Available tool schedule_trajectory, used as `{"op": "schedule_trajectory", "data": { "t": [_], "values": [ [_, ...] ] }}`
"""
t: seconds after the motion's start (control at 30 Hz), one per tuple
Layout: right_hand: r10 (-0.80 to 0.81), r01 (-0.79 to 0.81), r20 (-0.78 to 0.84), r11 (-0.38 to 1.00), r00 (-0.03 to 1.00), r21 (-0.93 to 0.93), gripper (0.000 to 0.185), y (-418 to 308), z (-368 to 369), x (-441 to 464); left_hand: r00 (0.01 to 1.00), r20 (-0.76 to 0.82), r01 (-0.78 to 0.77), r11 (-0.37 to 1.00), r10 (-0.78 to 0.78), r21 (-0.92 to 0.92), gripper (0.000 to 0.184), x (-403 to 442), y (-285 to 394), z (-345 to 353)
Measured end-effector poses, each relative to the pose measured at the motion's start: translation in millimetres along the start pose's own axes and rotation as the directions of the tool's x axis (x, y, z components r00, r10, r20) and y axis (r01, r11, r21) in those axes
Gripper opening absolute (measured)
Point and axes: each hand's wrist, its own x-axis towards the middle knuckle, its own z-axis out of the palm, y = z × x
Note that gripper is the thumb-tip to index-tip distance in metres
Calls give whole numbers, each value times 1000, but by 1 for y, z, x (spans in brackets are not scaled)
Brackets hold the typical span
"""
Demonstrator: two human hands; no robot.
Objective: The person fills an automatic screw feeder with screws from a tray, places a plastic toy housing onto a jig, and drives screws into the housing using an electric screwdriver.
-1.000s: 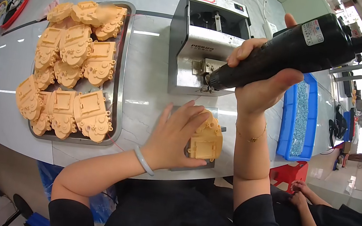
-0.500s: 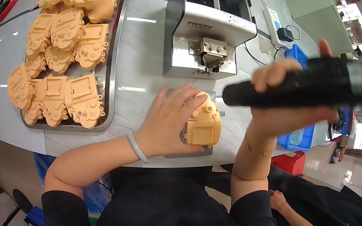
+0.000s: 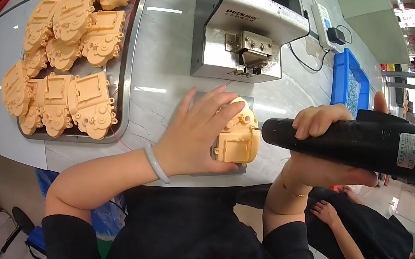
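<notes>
A yellow-orange plastic housing [image 3: 238,141] lies on a grey block [image 3: 205,168] at the table's front. My left hand [image 3: 201,128] curls over its left side, thumb at the lower edge and fingers across the top, partly hiding it. In my right hand [image 3: 322,123] is a black electric screwdriver [image 3: 352,143], held nearly level. Its thin bit points left at the housing's right side; I cannot tell whether the tip touches. Above the housing stands a metal screw feeder machine [image 3: 250,33].
On the left, a metal tray [image 3: 133,58] holds several similar housings [image 3: 91,100]. A blue bin [image 3: 339,77] with small parts stands to the right, near a white power strip [image 3: 321,25]. Another person's arm [image 3: 344,240] shows at lower right.
The screwdriver has come down and levelled out, its bit now beside the housing. My left hand stays on the housing. The view has shifted slightly.
</notes>
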Motion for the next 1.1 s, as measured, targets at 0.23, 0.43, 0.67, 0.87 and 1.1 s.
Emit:
{"op": "schedule_trajectory", "data": {
  "t": [0.23,0.43,0.67,0.87,1.1],
  "values": [
    [-62,56,-40,989,997,-139,103,3,9,-5,1000,-7,3,1000,-3,5,94,1,0,0],
    [-121,113,-37,979,992,-172,101,5,8,-5,1000,-8,10,1000,-10,-2,94,0,-2,1],
    [-83,92,59,983,995,-157,93,5,2,-7,1000,-13,19,1000,-19,-12,93,1,-1,1],
    [-26,26,-18,1000,1000,3,92,7,-1,-8,999,-11,33,999,-34,-29,93,1,1,-1],
    [-34,35,-24,999,999,16,93,11,0,-8,1000,-12,29,999,-29,-19,93,1,1,0]
  ]
}}
